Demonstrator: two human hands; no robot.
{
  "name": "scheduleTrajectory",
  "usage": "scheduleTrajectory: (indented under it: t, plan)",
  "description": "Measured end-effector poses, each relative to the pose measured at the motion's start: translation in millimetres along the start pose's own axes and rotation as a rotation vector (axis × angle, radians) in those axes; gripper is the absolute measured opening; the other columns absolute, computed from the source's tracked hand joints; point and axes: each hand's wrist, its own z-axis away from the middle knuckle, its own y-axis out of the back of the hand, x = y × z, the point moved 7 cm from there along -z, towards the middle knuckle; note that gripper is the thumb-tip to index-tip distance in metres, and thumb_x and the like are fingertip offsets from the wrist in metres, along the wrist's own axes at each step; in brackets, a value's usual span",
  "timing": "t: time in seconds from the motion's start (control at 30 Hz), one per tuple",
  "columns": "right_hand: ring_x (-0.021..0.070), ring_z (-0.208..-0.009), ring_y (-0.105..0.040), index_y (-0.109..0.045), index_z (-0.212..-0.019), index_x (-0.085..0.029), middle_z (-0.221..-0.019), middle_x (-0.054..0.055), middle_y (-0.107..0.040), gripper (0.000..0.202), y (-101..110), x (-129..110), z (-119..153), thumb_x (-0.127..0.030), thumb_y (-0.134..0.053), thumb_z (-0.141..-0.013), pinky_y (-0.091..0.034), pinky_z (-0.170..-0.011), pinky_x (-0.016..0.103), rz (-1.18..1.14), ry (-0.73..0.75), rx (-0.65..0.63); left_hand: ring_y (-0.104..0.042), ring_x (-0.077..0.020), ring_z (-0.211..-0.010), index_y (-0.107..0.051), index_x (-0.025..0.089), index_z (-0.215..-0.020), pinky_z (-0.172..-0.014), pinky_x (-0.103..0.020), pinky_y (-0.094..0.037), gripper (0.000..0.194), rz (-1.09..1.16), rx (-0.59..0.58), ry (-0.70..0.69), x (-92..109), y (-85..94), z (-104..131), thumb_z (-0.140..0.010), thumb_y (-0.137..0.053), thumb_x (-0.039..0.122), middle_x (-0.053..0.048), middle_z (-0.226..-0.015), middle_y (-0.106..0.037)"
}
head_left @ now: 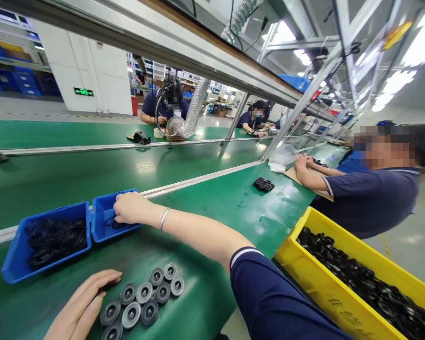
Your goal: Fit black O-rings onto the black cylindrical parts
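My right hand [132,208] reaches into a small blue bin [102,210], its fingers curled down over thin black rings [117,225]. Whatever its fingertips pinch is hidden. To the left, a larger blue bin [14,257] holds a heap of black rings [56,241]. My left hand [82,304] rests at the table's near side with fingers extended and nothing in it. Right beside its fingertips, several round grey discs [143,293] with dark centres lie grouped in rows on the green table [198,293].
At the right stands a yellow crate [310,255] full of black parts. A small cluster of black parts [264,184] lies farther along the table. A co-worker [371,189] works at the right; others sit across the belt. A metal beam [156,42] crosses overhead.
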Motion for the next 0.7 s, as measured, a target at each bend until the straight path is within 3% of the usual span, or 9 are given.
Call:
scheduleTrajectory:
  t: [0.17, 0.27, 0.37, 0.43, 0.57, 0.7]
  plan:
    - [0.0247, -0.092, -0.063, -0.067, -0.07, -0.01, -0.091, 0.014, -0.068, 0.015, 13.8, 1.7, 2.6, -0.014, -0.064, -0.085, -0.049, -0.084, 0.032, -0.26, -0.004, 0.134, -0.061, -0.0256, -0.116, -0.067, 0.025, -0.116, -0.103, -0.042, -0.051, 0.04, 0.065, 0.007, -0.016, 30.0, 6.1, -1.6, -0.098, -0.04, 0.049, -0.009, -0.126, -0.064]
    - [0.0221, -0.087, -0.064, -0.065, -0.065, -0.012, -0.075, 0.008, -0.067, 0.017, 18.9, 12.9, -0.7, -0.011, -0.064, -0.082, -0.048, -0.082, 0.03, -0.488, -0.043, 0.22, -0.063, -0.0242, -0.111, -0.066, 0.023, -0.114, -0.099, -0.041, -0.052, 0.037, 0.122, 0.054, -0.01, 38.8, 11.5, -6.1, -0.099, -0.041, 0.046, -0.01, -0.118, -0.065]
    - [0.0157, -0.062, -0.062, -0.063, -0.064, -0.013, -0.062, 0.003, -0.063, 0.024, 15.8, 22.5, 1.3, -0.024, -0.062, -0.086, -0.049, -0.064, 0.026, -0.753, -0.112, 0.222, -0.064, -0.0242, -0.11, -0.06, 0.02, -0.119, -0.094, -0.041, -0.054, 0.037, 0.253, 0.105, 0.055, 32.3, 13.4, -7.2, -0.099, -0.044, 0.047, -0.012, -0.12, -0.064]
    - [0.0132, -0.055, -0.06, -0.061, -0.067, -0.014, -0.06, 0.001, -0.062, 0.028, 12.0, 24.5, 7.4, -0.034, -0.063, -0.086, -0.049, -0.059, 0.024, -0.924, -0.153, 0.209, -0.064, -0.0249, -0.112, -0.057, 0.019, -0.121, -0.094, -0.041, -0.054, 0.037, 0.377, 0.15, 0.11, 25.5, 13.4, -7.0, -0.097, -0.049, 0.047, -0.014, -0.12, -0.064]
    - [0.0115, -0.054, -0.058, -0.057, -0.065, -0.015, -0.059, 0.001, -0.06, 0.041, 5.7, 14.8, 23.5, -0.052, -0.072, -0.076, -0.05, -0.058, 0.024, -1.194, -0.186, 0.16, -0.062, -0.0263, -0.119, -0.053, 0.018, -0.121, -0.102, -0.042, -0.05, 0.04, 0.581, 0.282, 0.176, 20.7, 18.4, -10.6, -0.091, -0.061, 0.045, -0.015, -0.124, -0.063]
    - [0.0115, -0.056, -0.058, -0.057, -0.063, -0.015, -0.059, 0.001, -0.059, 0.048, 1.2, -9.2, 37.7, -0.057, -0.078, -0.068, -0.05, -0.059, 0.025, -1.369, -0.143, 0.061, -0.06, -0.0271, -0.123, -0.048, 0.022, -0.13, -0.108, -0.045, -0.045, 0.053, 0.766, 0.409, 0.193, 29.6, 27.1, -21.0, -0.086, -0.071, 0.039, -0.014, -0.142, -0.052]
